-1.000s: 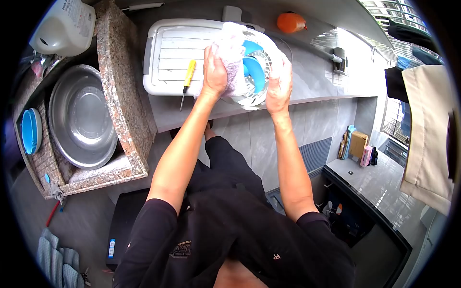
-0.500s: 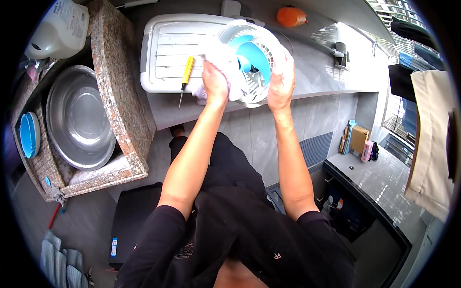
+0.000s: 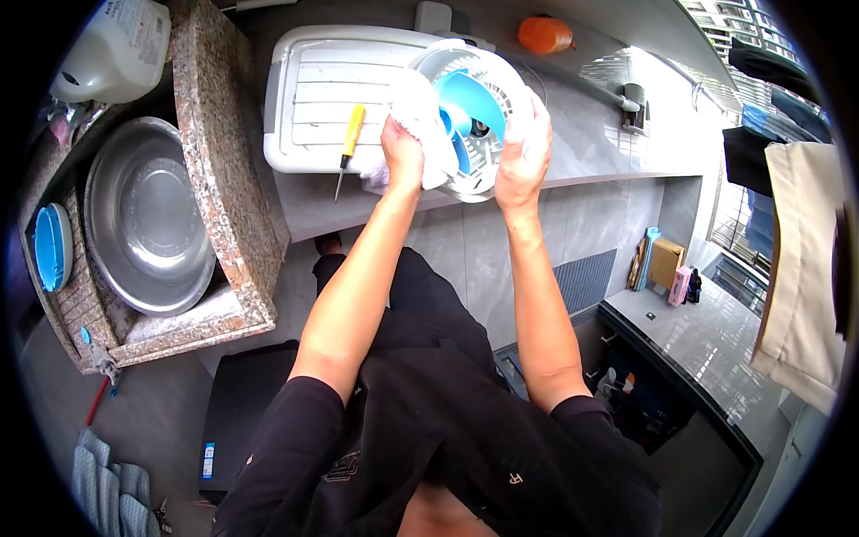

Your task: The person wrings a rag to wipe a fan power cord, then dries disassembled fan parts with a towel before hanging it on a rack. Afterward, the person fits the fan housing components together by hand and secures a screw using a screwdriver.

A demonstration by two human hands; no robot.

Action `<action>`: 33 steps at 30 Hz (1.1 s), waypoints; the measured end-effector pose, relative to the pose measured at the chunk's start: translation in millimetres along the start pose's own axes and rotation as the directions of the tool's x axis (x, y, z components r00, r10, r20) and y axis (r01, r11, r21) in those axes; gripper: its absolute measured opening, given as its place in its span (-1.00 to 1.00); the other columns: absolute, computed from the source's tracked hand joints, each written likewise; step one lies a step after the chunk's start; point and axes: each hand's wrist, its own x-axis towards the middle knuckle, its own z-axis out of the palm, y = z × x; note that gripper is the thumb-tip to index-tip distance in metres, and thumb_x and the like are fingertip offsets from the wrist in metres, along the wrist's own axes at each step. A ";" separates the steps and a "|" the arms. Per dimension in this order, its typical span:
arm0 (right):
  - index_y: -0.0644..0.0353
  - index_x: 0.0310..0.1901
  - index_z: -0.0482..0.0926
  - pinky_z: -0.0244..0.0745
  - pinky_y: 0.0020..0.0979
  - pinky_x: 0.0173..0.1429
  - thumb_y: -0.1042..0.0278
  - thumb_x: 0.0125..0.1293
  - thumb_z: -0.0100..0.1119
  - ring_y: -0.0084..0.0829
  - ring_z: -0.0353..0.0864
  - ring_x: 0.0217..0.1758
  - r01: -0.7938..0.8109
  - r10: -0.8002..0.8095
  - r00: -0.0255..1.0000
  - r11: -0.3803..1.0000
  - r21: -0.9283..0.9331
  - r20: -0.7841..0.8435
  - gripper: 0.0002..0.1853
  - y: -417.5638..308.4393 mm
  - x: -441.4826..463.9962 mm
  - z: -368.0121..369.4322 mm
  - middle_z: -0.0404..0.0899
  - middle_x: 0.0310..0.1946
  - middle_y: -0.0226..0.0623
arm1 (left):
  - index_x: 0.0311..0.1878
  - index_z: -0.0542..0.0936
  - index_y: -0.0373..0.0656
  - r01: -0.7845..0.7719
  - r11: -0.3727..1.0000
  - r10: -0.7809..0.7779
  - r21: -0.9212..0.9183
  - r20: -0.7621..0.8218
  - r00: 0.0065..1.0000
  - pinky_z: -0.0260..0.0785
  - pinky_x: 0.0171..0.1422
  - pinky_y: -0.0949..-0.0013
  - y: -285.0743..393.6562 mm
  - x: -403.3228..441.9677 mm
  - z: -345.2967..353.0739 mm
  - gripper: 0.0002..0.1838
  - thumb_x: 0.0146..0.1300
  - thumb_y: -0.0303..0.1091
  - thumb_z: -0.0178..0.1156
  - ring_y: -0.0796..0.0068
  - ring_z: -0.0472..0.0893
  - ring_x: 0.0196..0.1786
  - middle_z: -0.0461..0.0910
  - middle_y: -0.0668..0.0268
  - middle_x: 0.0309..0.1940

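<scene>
A round white fan housing (image 3: 488, 174) with blue blades (image 3: 474, 103) inside is held up over the counter's front edge. My left hand (image 3: 403, 154) is closed on a pale cloth (image 3: 420, 116), pressed to the housing's left side. Around the right rim of the housing my right hand (image 3: 523, 161) is wrapped, fingers pointing up. Just left of my left hand, a yellow-handled screwdriver (image 3: 354, 130) rests on a white ribbed lid (image 3: 309, 98), its shaft sticking out past the lid's near edge.
A metal basin (image 3: 148, 215) sits in the stone sink surround (image 3: 215, 161) at left, below a white jug (image 3: 116, 54). An orange object (image 3: 545, 35) and a small dark holder (image 3: 633, 107) are farther back. Beige cloth (image 3: 805, 268) hangs at right.
The cloth and my left hand have shifted over the left side of the fan housing, and the blue blades have turned. My right hand stays on the rim.
</scene>
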 end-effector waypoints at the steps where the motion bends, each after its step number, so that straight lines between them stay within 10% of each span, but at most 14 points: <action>1: 0.36 0.35 0.44 0.29 -0.12 0.49 0.00 0.53 0.11 -0.01 0.43 0.41 -0.005 0.005 1.000 1.000 0.013 -0.004 -0.40 1.0 -0.3 0.5 0.49 0.30 0.07 | 0.27 0.47 -0.35 0.068 0.990 -0.072 -0.120 -0.029 0.997 0.54 0.18 0.26 17.0 -9.2 7.4 -0.66 0.62 -0.36 -0.08 0.31 0.68 0.10 0.67 0.11 0.06; 11: 0.36 0.36 0.44 0.30 -0.14 0.49 0.02 0.55 0.10 -0.02 0.44 0.42 -0.049 0.048 0.999 0.994 0.098 0.022 -0.41 17.0 -3.2 -4.5 0.50 0.30 0.10 | 0.24 0.51 -0.26 0.130 0.912 -0.225 -0.388 -0.210 0.951 0.62 0.11 0.28 82.1 -84.3 -23.6 -0.67 0.64 -0.28 -0.08 0.39 0.69 0.06 0.64 0.21 0.06; 14: 0.37 0.36 0.43 0.30 -0.14 0.49 0.00 0.55 0.10 0.00 0.44 0.41 -0.057 0.055 0.998 0.992 0.110 0.021 -0.40 16.6 -2.3 -1.8 0.50 0.31 0.09 | 0.33 0.45 -0.29 0.139 0.972 -0.143 -0.188 -0.008 0.990 0.55 0.25 0.31 59.5 -99.3 -26.7 -0.58 0.66 -0.18 -0.11 0.38 0.66 0.16 0.61 0.17 0.14; 17: 0.38 0.35 0.43 0.29 -0.13 0.49 -0.03 0.54 0.10 0.01 0.44 0.41 -0.040 0.039 0.999 0.994 0.104 0.018 -0.38 15.7 -1.6 -0.6 0.50 0.30 0.08 | 0.43 0.32 -0.41 -0.204 0.942 0.164 0.267 0.165 0.973 0.26 0.51 0.14 37.1 -105.5 -3.5 -0.39 0.61 -0.04 -0.01 0.04 0.52 0.34 0.54 -0.05 0.23; 20: 0.37 0.35 0.44 0.30 -0.12 0.49 -0.05 0.53 0.11 0.02 0.43 0.41 0.006 -0.006 1.000 1.000 0.005 0.008 -0.37 4.2 -1.7 -2.5 0.50 0.30 0.07 | 0.36 0.37 -0.40 -0.205 0.877 0.096 0.434 0.261 0.961 0.33 0.40 0.06 53.7 -99.3 9.7 -0.36 0.55 0.03 0.08 -0.09 0.54 0.28 0.54 -0.14 0.18; 33: 0.34 0.35 0.44 0.24 -0.12 0.51 -0.04 0.54 0.10 -0.02 0.43 0.40 0.123 -0.123 0.992 0.982 -0.144 0.010 -0.39 -13.7 -3.9 1.7 0.52 0.29 0.06 | 0.19 0.53 -0.34 -0.419 0.781 0.355 0.464 0.222 0.908 0.52 0.08 0.14 105.2 -126.7 0.2 -0.59 0.42 -0.27 0.27 0.00 0.71 -0.04 0.70 0.03 -0.07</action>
